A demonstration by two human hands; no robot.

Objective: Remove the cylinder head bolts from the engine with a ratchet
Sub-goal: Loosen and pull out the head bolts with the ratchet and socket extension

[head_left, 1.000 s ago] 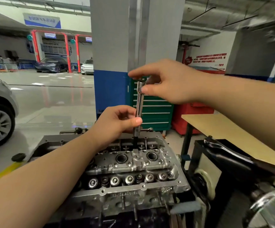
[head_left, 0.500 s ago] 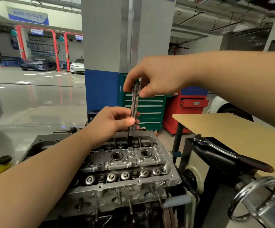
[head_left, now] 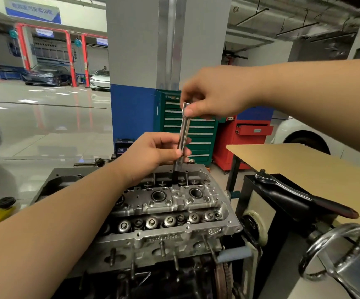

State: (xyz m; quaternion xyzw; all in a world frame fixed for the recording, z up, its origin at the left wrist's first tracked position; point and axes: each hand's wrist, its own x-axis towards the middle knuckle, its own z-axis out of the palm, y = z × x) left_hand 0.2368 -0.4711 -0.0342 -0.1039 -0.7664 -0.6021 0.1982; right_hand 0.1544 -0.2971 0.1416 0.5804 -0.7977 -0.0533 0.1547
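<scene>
Left hand makes the nearer grip, fingers and thumb curled round the lower part of an upright steel extension bar; the right hand, farther and higher, pinches its top end. Its foot drops into the far row of the cylinder head, presumably onto a bolt I cannot see. Rigid, smooth, probably slick metal (oil seems likely), so holding low and high keeps it plumb. To the right, the ratchet lies on a black stand beside the counter.
</scene>
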